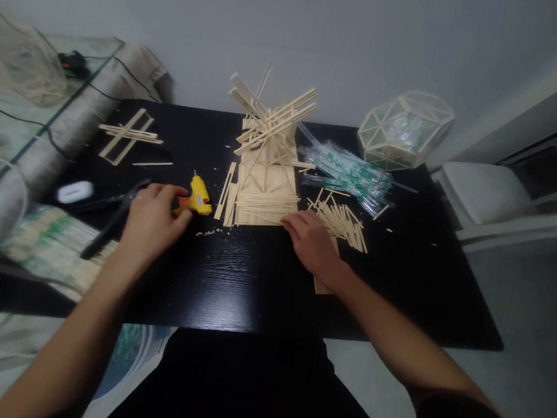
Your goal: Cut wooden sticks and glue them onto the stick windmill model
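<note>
My left hand (154, 218) is at the left of the table, its thumb and fingers curled round the handle of a yellow glue gun (200, 197). The gun's nozzle points away from me, and an orange-red part shows between thumb and finger. My right hand (312, 243) has its fingertips drawn together at the front right corner of a flat panel of wooden sticks (269, 181); what they pinch is hidden. Thin sticks lie across the panel's front. On its back part stands a stick model (269, 134) with crossed blades, like a windmill.
Loose short sticks (344, 223) lie right of the panel, near plastic-wrapped packs (348, 170). A many-sided stick frame (405, 129) stands behind. Crossed sticks (130, 135), a white case (75, 192), a black-handled tool (110, 223) and a stick bundle (58, 244) are at left.
</note>
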Available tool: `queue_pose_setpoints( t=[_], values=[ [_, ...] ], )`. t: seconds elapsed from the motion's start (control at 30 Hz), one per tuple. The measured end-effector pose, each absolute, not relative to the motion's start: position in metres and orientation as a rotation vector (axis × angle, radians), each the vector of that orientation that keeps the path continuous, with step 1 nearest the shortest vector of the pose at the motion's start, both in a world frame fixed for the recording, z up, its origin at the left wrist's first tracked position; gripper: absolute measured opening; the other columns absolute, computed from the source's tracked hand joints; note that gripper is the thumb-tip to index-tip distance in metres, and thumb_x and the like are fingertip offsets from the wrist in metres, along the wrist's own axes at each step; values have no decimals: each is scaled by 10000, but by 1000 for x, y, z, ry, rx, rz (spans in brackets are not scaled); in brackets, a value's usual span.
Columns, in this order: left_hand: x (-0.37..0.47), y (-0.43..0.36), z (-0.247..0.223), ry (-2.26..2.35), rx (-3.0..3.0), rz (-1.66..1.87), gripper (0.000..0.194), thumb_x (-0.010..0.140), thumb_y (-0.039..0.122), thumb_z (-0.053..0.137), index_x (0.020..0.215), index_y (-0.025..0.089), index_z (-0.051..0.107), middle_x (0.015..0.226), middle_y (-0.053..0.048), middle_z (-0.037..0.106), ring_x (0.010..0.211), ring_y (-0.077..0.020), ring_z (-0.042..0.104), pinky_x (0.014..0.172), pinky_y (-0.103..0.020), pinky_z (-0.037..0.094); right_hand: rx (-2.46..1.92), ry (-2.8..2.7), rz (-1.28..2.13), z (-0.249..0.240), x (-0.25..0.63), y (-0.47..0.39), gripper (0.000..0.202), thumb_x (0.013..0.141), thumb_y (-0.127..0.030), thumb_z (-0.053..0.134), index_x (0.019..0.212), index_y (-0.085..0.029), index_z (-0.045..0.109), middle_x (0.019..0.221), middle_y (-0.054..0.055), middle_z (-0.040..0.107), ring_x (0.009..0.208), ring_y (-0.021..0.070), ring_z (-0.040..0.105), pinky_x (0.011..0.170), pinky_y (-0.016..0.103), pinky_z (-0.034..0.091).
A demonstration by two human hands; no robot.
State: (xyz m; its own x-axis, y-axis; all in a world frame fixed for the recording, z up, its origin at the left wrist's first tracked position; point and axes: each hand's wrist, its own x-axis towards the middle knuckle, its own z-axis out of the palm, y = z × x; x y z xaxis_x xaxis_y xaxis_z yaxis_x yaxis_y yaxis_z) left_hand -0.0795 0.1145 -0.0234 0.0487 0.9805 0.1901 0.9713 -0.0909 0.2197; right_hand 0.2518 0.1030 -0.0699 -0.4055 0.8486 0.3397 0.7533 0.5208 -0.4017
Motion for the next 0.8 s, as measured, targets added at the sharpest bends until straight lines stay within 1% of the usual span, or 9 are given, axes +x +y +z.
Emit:
queue_pose_setpoints(
  t=[0.07, 0.17, 0.33, 0.43, 0.57, 0.63, 0.7, 0.77, 0.8],
  values=[
    [-90, 115, -29, 2173, 2224, 383, 376, 881, 342, 621, 1213, 176, 680, 1210, -214, 659, 1135, -430, 624, 968, -579, 512, -1325, -2306, 224, -68, 252, 103, 202, 1044, -111, 531, 1082, -162, 722, 1027, 120, 710, 991, 277, 604, 927, 414, 496],
    [-94, 115, -37, 2196, 2185, 300, 416, 869, 319, 629, 1260, 182, 662, 1259, -231, 637, 1159, -458, 614, 945, -616, 510, -1381, -2369, 166, -66, 252, 104, 169, 1045, -136, 546, 1044, -160, 714, 1013, 121, 696, 980, 285, 580, 902, 407, 465],
    [-84, 116, -39, 2197, 2167, 195, 460, 874, 331, 619, 1316, 212, 661, 1240, -212, 635, 1154, -453, 610, 951, -596, 498, -1464, -2424, 118, -66, 256, 108, 117, 1042, -168, 575, 971, -172, 669, 977, 112, 674, 945, 283, 543, 851, 393, 417],
    [-79, 118, -38, 2204, 2156, 146, 482, 875, 323, 603, 1338, 196, 639, 1185, -206, 647, 1132, -443, 612, 945, -575, 497, -1463, -2474, 92, -66, 257, 108, 126, 1049, -159, 549, 976, -169, 651, 977, 113, 659, 940, 278, 530, 837, 390, 396],
    [-79, 119, -38, 2203, 2153, 151, 505, 863, 295, 587, 1350, 161, 610, 1156, -204, 640, 1092, -417, 622, 955, -548, 505, -1451, -2536, 7, -65, 255, 102, 199, 1051, -104, 472, 969, -172, 640, 983, 121, 648, 934, 277, 509, 832, 397, 376],
    [-80, 117, -36, 2201, 2142, 216, 486, 859, 291, 588, 1327, 161, 610, 1117, -186, 636, 1065, -392, 630, 951, -516, 515, -1444, -2555, -36, -64, 255, 100, 227, 1036, -65, 452, 966, -173, 638, 994, 126, 648, 940, 278, 502, 837, 399, 373],
    [-81, 115, -32, 2208, 2112, 332, 412, 870, 302, 581, 1260, 176, 626, 1057, -150, 634, 1008, -356, 643, 912, -473, 528, -1423, -2571, -36, -63, 254, 97, 233, 1035, -55, 447, 974, -170, 640, 1007, 130, 650, 949, 280, 504, 847, 401, 380],
    [-80, 112, -27, 2192, 2054, 483, 298, 914, 353, 559, 1151, 194, 644, 973, -101, 632, 924, -311, 652, 857, -431, 532, -1382, -2594, 28, -60, 252, 95, 215, 1058, -95, 453, 987, -166, 643, 1020, 131, 652, 956, 282, 515, 856, 407, 394],
    [-79, 111, -25, 2168, 2008, 581, 275, 935, 399, 550, 1094, 198, 649, 931, -78, 632, 879, -288, 652, 833, -413, 530, -1357, -2606, 71, -59, 250, 93, 209, 1070, -121, 458, 991, -164, 646, 1023, 132, 651, 959, 284, 522, 861, 411, 402]
  ],
)
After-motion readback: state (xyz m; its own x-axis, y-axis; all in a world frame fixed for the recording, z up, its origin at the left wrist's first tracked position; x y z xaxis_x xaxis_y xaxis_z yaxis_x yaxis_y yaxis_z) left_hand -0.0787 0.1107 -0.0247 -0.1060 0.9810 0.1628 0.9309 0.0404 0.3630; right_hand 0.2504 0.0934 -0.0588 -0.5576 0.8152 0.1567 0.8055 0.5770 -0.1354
